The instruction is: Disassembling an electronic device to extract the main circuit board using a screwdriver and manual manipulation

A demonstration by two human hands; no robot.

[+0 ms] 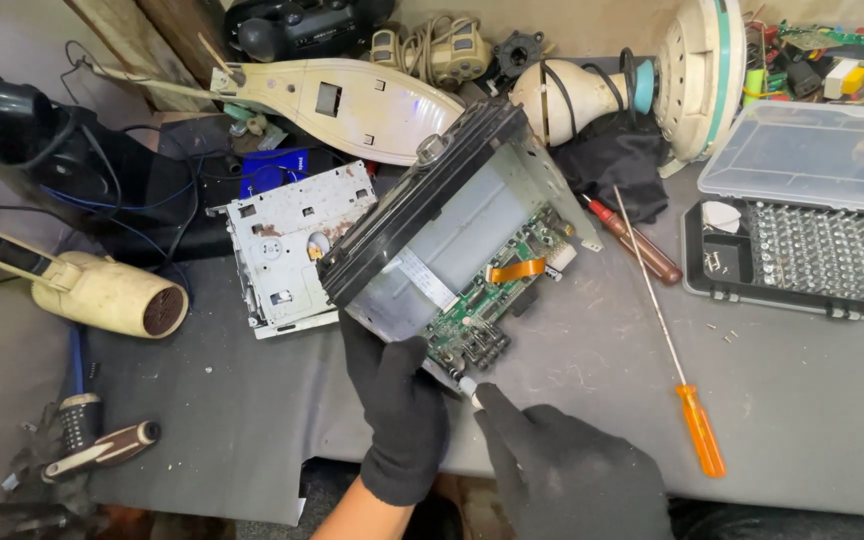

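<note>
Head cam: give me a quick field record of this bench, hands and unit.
left hand: black glove, gripping the near edge of the car stereo chassis
right hand: black glove, holding a small white-tipped tool at the chassis corner
chassis: cover off, green circuit board and orange ribbon cable exposed
nearby: orange-handled screwdriver, open bit case, metal drive plate
</note>
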